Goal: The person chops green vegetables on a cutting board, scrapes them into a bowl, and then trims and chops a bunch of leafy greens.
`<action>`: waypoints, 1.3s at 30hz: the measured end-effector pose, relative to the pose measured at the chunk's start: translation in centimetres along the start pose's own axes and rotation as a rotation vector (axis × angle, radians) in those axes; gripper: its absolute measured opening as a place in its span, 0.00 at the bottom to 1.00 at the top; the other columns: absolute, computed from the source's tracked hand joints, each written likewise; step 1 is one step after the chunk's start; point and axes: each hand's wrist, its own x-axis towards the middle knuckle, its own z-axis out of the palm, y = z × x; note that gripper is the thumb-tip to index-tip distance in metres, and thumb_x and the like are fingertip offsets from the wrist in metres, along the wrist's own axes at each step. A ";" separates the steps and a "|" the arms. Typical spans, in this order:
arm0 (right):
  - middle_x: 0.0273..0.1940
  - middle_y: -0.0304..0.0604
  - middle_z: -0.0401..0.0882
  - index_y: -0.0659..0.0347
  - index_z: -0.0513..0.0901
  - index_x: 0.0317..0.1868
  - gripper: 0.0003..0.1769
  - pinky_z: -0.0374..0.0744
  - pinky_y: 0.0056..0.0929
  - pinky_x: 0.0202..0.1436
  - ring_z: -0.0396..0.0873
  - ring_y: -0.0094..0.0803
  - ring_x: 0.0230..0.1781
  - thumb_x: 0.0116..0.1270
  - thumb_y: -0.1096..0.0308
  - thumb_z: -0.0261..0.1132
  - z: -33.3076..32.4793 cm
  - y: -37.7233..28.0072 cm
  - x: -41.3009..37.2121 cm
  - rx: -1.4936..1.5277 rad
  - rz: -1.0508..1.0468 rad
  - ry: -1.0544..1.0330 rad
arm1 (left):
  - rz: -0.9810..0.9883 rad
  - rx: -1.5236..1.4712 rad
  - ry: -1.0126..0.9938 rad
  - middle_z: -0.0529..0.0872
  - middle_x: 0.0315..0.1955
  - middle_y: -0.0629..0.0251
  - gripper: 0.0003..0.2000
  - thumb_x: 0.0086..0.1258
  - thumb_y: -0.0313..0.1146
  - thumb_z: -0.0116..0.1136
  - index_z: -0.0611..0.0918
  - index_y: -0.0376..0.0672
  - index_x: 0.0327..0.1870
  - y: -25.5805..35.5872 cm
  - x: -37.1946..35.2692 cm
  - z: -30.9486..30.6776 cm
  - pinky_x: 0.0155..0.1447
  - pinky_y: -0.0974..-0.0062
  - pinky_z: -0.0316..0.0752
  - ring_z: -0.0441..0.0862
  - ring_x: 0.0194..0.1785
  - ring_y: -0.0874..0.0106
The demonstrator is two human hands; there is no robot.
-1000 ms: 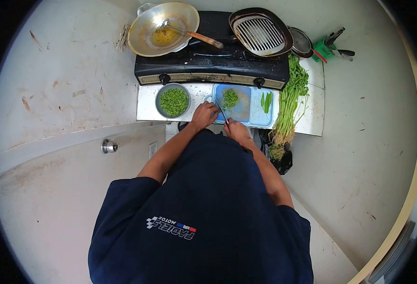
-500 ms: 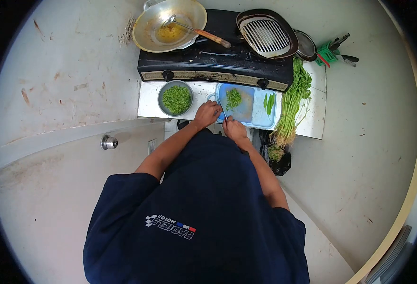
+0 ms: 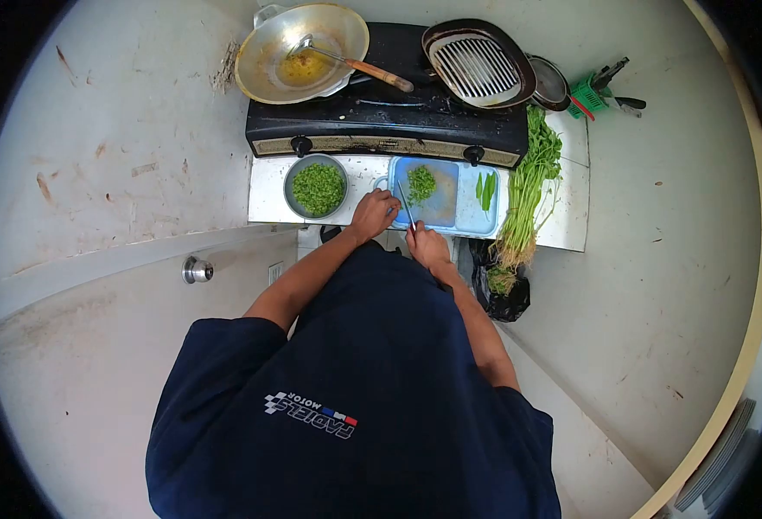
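My right hand (image 3: 430,248) is closed round the handle of a knife (image 3: 405,203), whose thin blade points away from me over the left part of a blue cutting board (image 3: 438,212). My left hand (image 3: 376,214) is at the board's left front edge, just left of the blade, with its fingers curled in. What those fingers hold, if anything, is hidden. Beyond the blade lies a small heap of finely chopped greens (image 3: 421,182). A couple of long green pieces (image 3: 485,190) rest on the board's right side.
A grey bowl of chopped greens (image 3: 318,189) stands left of the board. Leafy stalks with roots (image 3: 532,186) lie at the right, above a black plastic bag (image 3: 510,298). Behind are a stove (image 3: 381,125), a wok (image 3: 255,65) with a ladle, a grill pan (image 3: 484,69) and a green basket (image 3: 586,93).
The view has shifted slightly, so the counter appears a little lower and further left. More of the knife blade shows beside my left hand. Both hands stay at the board's front edge.
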 end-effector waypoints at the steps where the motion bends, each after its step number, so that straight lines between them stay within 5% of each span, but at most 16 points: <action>1: 0.32 0.66 0.87 0.69 0.78 0.49 0.24 0.85 0.59 0.43 0.88 0.65 0.35 0.79 0.51 0.55 -0.2 -0.2 -0.1 -0.006 -0.001 -0.007 | 0.009 0.011 -0.007 0.86 0.35 0.62 0.03 0.65 0.29 0.67 0.89 0.44 0.37 0.0 0.0 -0.1 0.51 0.60 0.79 0.82 0.44 0.57; 19: 0.33 0.68 0.87 0.70 0.79 0.47 0.23 0.85 0.59 0.44 0.87 0.66 0.37 0.79 0.52 0.56 -0.1 -0.1 0.5 -0.005 -0.002 -0.003 | 0.006 0.048 -0.053 0.87 0.38 0.64 0.04 0.65 0.31 0.66 0.89 0.43 0.36 0.0 -0.2 -0.3 0.55 0.62 0.79 0.81 0.47 0.60; 27: 0.32 0.66 0.87 0.70 0.78 0.47 0.23 0.86 0.59 0.42 0.88 0.64 0.35 0.79 0.52 0.56 0.0 0.0 -0.2 -0.003 -0.008 -0.015 | -0.187 -0.072 -0.033 0.87 0.32 0.63 0.05 0.63 0.29 0.67 0.88 0.43 0.38 0.4 0.2 0.0 0.51 0.59 0.79 0.83 0.43 0.58; 39: 0.30 0.63 0.87 0.67 0.77 0.49 0.22 0.85 0.58 0.40 0.88 0.63 0.32 0.79 0.52 0.56 0.3 0.0 -0.4 -0.049 -0.047 0.003 | -0.513 -0.339 0.007 0.90 0.31 0.59 0.18 0.60 0.29 0.75 0.79 0.38 0.46 -0.4 0.5 0.8 0.47 0.62 0.82 0.88 0.38 0.60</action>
